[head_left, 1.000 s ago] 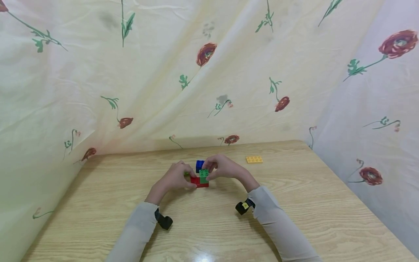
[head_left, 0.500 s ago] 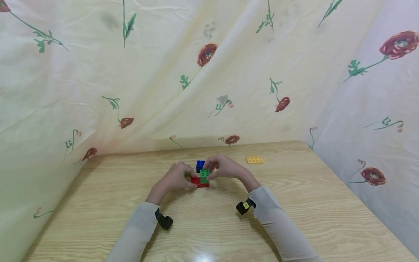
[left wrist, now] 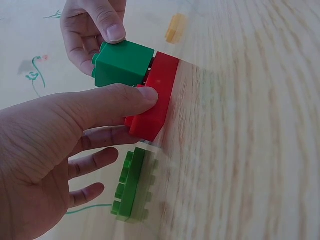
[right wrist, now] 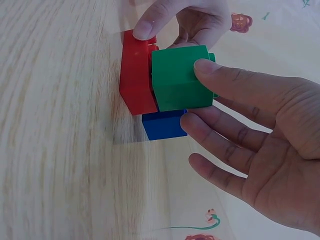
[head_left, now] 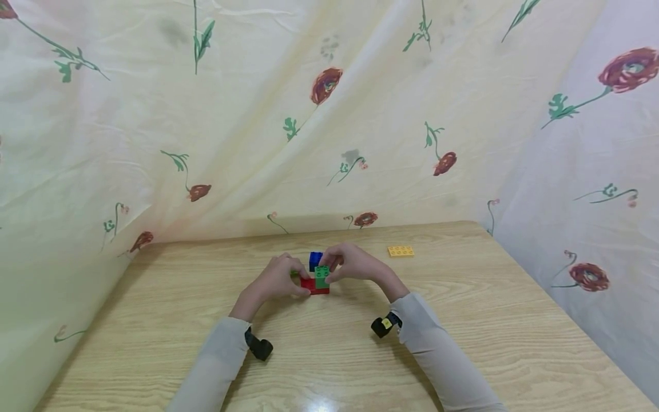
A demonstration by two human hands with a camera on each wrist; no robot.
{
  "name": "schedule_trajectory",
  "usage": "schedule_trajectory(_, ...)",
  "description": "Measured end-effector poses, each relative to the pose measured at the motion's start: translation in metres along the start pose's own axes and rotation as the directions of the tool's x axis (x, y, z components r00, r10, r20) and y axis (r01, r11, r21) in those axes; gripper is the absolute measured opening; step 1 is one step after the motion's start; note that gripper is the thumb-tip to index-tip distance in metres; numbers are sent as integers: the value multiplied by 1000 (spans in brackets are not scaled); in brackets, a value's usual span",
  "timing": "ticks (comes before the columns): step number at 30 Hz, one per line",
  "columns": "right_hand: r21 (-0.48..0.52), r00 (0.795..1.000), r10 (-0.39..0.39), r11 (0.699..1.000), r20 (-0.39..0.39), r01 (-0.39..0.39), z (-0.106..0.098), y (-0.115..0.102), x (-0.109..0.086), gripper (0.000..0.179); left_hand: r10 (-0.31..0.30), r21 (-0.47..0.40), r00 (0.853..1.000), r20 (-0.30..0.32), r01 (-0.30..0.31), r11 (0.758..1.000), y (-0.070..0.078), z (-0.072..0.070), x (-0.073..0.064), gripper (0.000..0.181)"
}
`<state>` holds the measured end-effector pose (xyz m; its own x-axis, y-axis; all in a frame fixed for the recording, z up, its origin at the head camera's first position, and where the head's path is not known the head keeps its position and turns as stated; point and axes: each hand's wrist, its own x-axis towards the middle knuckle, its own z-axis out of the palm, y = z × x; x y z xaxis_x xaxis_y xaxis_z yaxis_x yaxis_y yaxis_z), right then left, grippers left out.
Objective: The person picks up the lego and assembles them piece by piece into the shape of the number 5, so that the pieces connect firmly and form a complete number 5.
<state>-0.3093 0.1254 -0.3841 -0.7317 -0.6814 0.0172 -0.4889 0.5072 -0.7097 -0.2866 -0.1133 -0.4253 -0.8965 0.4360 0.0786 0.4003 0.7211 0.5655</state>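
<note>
On the wooden table, my left hand (left wrist: 65, 125) pinches one end of a red toy building brick (left wrist: 162, 95) between thumb and fingers. A dark green square brick (right wrist: 182, 77) sits over the other end of the red one, a thin gap showing between them in both wrist views. My right hand (right wrist: 270, 130) pinches this green brick, thumb on its near side. Just behind them stands a blue brick (right wrist: 164, 125), partly hidden in the head view by my right fingers. A flat light green brick (left wrist: 130, 185) lies by my left fingers.
Farther back to the right lies a flat yellow-orange brick (head_left: 400, 251) on the table (head_left: 329, 355). Behind and beside the table hangs a pale cloth (head_left: 247, 171) with red flowers. A small black camera is strapped to each wrist.
</note>
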Motion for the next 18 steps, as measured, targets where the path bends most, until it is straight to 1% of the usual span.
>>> schedule_trajectory(5, 17, 1000, 8, 1000, 1, -8, 0, 0, 0, 25, -4, -9, 1000, 4, 4, 1000, -1, 1, 1, 18)
schedule_trajectory(11, 20, 1000, 17, 1000, -1, -17, 1, 1, -1, 25, 13, -16, 1000, 10, -12, 1000, -1, 1, 0, 18)
schedule_trajectory(18, 27, 1000, 5, 1000, -3, -4, 0, 2, 0, 25, -6, -26, 1000, 5, 6, 1000, 1, -1, -1, 17)
